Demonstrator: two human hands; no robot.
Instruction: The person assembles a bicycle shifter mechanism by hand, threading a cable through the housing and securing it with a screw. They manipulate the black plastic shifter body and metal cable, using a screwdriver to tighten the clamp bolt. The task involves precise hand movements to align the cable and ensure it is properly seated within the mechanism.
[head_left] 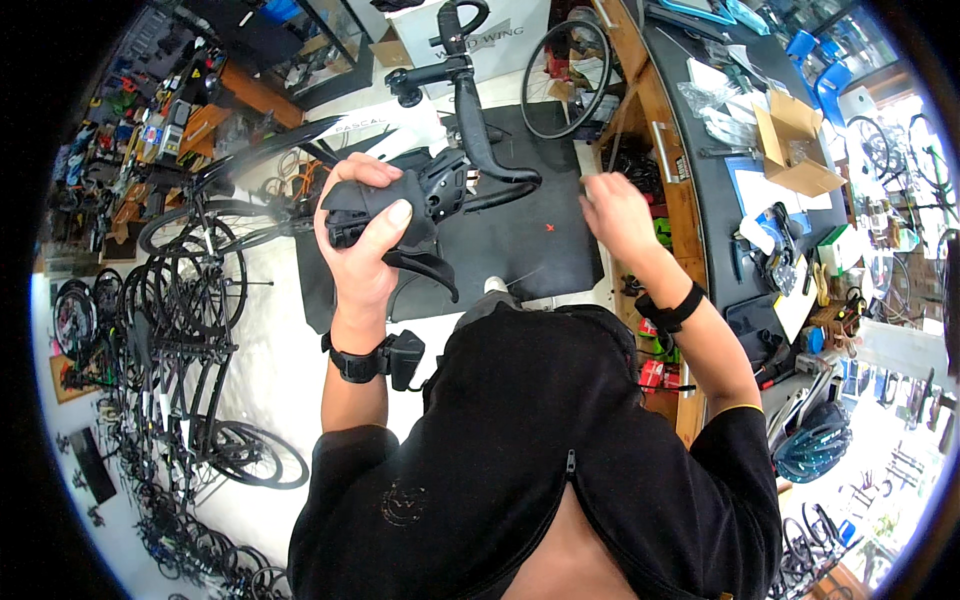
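Observation:
My left hand (362, 222) is closed around a black bike brake-shift lever (425, 195), thumb on its rubber hood. The lever's blade hangs down below my hand. Just beyond it stands a white and black road bike frame (385, 125) with a black drop handlebar (478, 130); the lever is close to the bar's lower curve, and I cannot tell whether they touch. To the right of the bar, my right hand (620, 215) is raised with its fingers curled together. Whatever its fingertips hold, if anything, is too small to make out.
A dark mat (545, 262) covers the floor under the bike. Along the right runs a workbench (690, 235) with an open cardboard box (795, 150), loose parts and tools. A bike wheel (566, 80) leans at the back. Rows of bikes (190, 370) stand at the left.

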